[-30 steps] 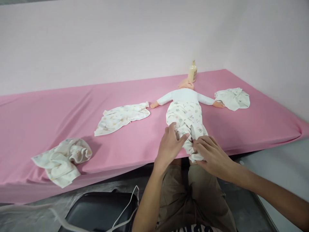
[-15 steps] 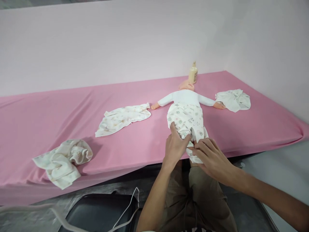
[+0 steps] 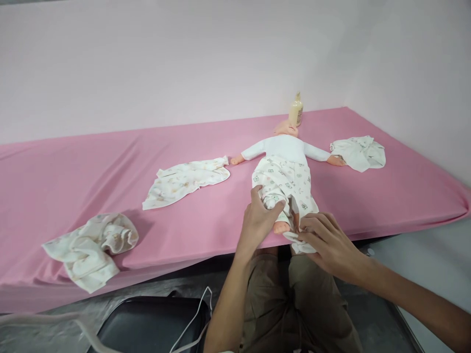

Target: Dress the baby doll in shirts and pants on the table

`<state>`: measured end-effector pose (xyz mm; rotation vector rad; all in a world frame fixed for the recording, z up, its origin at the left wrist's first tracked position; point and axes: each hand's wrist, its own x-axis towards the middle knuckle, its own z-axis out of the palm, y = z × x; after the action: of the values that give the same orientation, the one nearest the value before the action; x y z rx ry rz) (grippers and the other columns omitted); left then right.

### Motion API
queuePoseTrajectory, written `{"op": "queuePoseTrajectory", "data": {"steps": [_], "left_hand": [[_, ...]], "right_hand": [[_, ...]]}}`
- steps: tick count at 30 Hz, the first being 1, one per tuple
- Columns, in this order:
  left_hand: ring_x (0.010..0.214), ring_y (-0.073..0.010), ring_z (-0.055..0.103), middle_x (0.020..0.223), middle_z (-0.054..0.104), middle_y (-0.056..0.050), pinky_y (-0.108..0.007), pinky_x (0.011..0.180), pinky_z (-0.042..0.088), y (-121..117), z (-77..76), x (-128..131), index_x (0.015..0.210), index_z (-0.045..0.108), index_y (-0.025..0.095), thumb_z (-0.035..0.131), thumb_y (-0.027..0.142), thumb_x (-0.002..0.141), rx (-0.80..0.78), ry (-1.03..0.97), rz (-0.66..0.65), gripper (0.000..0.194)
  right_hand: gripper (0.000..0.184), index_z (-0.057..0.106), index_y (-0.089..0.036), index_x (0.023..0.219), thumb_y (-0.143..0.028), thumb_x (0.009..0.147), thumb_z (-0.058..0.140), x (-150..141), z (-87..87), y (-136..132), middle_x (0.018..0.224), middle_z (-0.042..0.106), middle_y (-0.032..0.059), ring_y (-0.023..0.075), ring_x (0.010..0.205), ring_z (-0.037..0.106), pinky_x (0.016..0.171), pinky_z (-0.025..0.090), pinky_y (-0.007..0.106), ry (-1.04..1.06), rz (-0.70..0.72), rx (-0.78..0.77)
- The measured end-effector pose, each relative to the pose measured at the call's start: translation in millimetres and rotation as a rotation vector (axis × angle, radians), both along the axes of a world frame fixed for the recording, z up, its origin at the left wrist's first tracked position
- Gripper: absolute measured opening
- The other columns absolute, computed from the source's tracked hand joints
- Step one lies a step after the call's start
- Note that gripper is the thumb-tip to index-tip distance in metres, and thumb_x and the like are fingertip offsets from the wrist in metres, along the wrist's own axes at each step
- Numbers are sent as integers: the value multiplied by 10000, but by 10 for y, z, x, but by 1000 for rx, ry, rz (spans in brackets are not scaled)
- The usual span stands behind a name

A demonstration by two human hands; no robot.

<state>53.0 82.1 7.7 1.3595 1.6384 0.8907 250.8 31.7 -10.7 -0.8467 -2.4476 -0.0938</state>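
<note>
A baby doll [image 3: 285,147] in a white long-sleeved top lies on its back, arms spread, its legs pointing toward me. Printed baby trousers [image 3: 285,171] cover its hips and legs. My left hand [image 3: 260,218] grips the trousers around the leg on the left, index finger and thumb on either side of the bunched cloth. A bare doll foot [image 3: 281,227] shows beside that hand. My right hand [image 3: 327,242] pinches the lower part of the other trouser leg near the table edge. The doll's foot on that side is hidden.
A pump bottle [image 3: 296,113] stands behind the doll's head. Printed baby garments lie around: one flat [image 3: 187,181], one crumpled [image 3: 93,250] at the front left edge, one folded [image 3: 360,153] at right. Pink cloth [image 3: 198,225] covers the table. A black chair [image 3: 147,323] and white cable [image 3: 191,318] are below.
The doll's left-side foot has come out of the trouser leg into view. My right hand has moved slightly right and down with the cloth; my left hand shifted a little left.
</note>
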Motion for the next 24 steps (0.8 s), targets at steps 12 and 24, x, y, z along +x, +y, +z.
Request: {"op": "queuePoseTrajectory", "data": {"steps": [12, 24], "left_hand": [[1133, -231, 595, 1267, 590, -103, -312, 886, 506, 78, 105, -317, 1335, 375, 254, 684, 472, 783, -62, -171, -98, 669], [1359, -265, 423, 1481, 429, -144, -382, 1114, 350, 20, 79, -260, 1477, 260, 215, 661, 489, 805, -75, -64, -149, 829]], "right_hand": [[249, 490, -199, 895, -55, 745, 626, -37, -2, 98, 899, 636, 34, 214, 943, 529, 841, 388, 367, 132, -24, -143], [124, 518, -207, 785, -122, 775, 608, -304, -17, 162, 739, 601, 30, 213, 781, 519, 747, 381, 359, 134, -306, -22]]}}
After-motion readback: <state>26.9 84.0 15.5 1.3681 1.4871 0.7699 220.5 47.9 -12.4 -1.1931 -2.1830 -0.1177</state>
